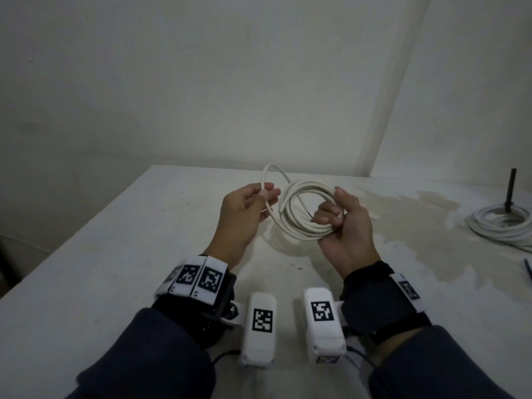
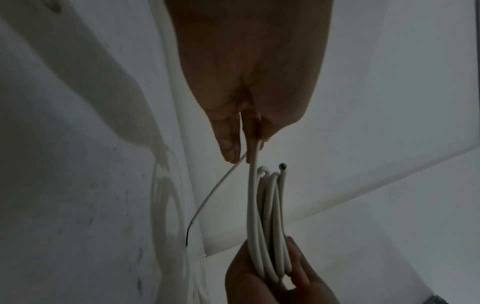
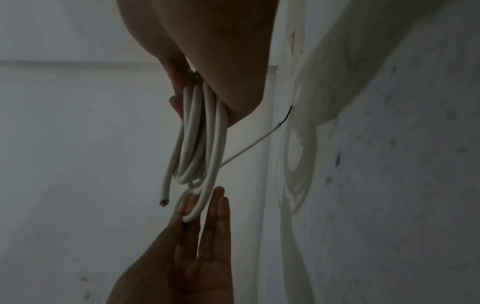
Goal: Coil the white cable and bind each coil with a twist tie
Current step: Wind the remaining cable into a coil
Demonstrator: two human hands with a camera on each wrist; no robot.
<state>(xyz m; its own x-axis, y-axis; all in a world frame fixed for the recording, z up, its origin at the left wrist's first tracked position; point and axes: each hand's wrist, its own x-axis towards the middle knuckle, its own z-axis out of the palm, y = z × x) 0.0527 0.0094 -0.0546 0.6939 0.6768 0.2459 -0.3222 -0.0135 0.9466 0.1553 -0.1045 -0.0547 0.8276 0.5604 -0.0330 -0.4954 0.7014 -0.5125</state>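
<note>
A white cable [image 1: 299,223] is wound into a coil of several turns and held above the white table [image 1: 115,254]. My right hand [image 1: 334,214] grips the coil's right side in a fist. My left hand [image 1: 266,194] pinches one outer loop [image 1: 269,168] of the cable between thumb and fingers, left of the coil. In the right wrist view one cut cable end [image 3: 164,202] hangs free beside the coil. A thin white twist tie [image 2: 221,185] with a dark tip sticks out from by my left fingertips, slanting toward the table.
A second coil of white cable [image 1: 501,226] lies at the table's right around a dark upright rod [image 1: 511,191]. A thin dark strip [image 1: 526,269] shows at the right edge. A dried stain [image 1: 417,226] spreads right of my hands. The table's left edge runs diagonally.
</note>
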